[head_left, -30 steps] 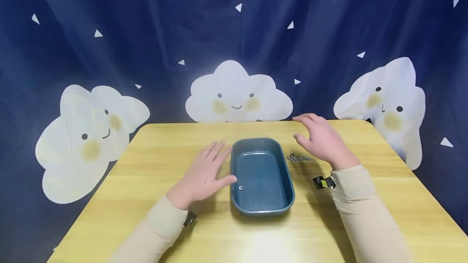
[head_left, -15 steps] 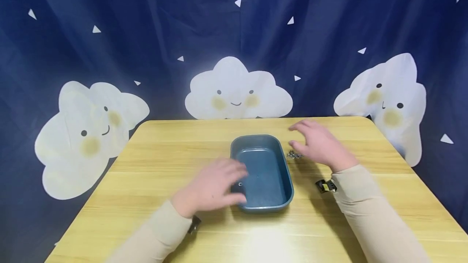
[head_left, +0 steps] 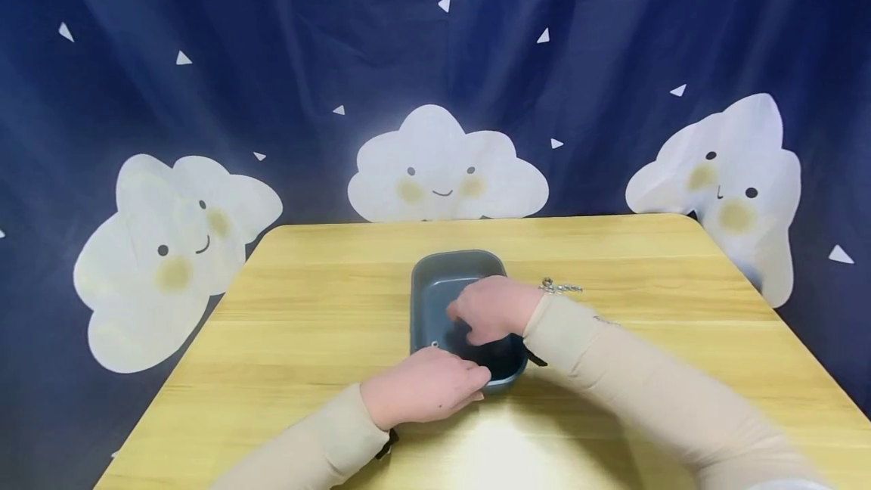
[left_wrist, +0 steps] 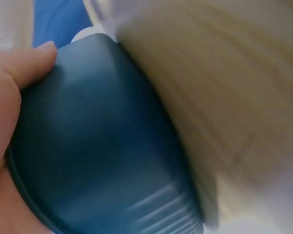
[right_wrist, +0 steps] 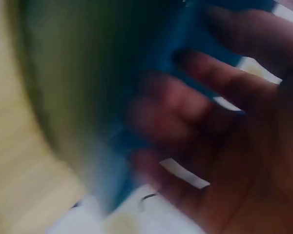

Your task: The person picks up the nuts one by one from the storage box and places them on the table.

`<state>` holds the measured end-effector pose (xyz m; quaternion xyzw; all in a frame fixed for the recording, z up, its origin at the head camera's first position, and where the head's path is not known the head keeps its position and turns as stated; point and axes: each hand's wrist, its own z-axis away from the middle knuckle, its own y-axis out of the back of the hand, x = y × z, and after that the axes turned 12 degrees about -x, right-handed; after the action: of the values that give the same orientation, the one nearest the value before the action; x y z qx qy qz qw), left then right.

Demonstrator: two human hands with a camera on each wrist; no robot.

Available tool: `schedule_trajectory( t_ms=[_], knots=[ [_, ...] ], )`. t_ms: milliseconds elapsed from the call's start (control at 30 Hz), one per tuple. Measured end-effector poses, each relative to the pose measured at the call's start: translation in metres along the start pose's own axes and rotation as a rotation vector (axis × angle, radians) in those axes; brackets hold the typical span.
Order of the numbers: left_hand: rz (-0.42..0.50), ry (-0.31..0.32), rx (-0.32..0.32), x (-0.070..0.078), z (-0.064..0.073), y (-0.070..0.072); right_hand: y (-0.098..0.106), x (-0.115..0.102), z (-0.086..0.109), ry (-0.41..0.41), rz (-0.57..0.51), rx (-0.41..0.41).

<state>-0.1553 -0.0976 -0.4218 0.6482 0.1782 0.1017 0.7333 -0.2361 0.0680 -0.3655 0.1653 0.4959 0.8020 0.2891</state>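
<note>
A dark blue rectangular bin (head_left: 419, 305) lies on the table, its near part partly behind both hands. My left hand (head_left: 427, 388) grips the bin's near rim; in the left wrist view the thumb (left_wrist: 43, 59) lies against the bin wall (left_wrist: 102, 117). A small metal nut (head_left: 435, 344) shows by the bin's left side, just beyond the left hand. My right hand (head_left: 491, 310) reaches over the bin, its fingers loosely bent. Blurred in the right wrist view, those fingers (right_wrist: 180, 105) stand apart with nothing visible between them.
Several small metal nuts (head_left: 559, 288) lie in a loose cluster on the wooden table (head_left: 327, 286), right of the bin and behind the right forearm. A dark blue curtain (head_left: 306, 59) with white clouds hangs behind the table's far edge.
My left hand has moved right and taken hold of the bin's near rim. My right hand has swung left from beside the nuts to over the bin. The bin has shifted slightly left.
</note>
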Motion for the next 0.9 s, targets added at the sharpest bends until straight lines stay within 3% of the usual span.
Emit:
schedule_trajectory(
  t_ms=[67, 233, 500, 667, 900],
  knots=[
    [-0.010, -0.012, 0.011, 0.000, -0.003, 0.001, 0.009, -0.003, 0.002, -0.039, 0.016, -0.051],
    [-0.070, -0.012, 0.018, 0.003, -0.012, 0.006, 0.021, -0.011, -0.010, -0.044, 0.037, -0.051],
    [-0.134, 0.021, 0.040, 0.008, -0.024, 0.000, -0.007, -0.023, -0.052, -0.135, 0.056, -0.183],
    [-0.121, 0.023, 0.039, 0.008, -0.025, -0.002, -0.013, -0.022, -0.056, -0.130, 0.089, -0.210],
    [-0.060, 0.027, -0.015, 0.010, -0.025, 0.002, -0.017, -0.019, -0.055, -0.116, 0.058, -0.159]
  ],
)
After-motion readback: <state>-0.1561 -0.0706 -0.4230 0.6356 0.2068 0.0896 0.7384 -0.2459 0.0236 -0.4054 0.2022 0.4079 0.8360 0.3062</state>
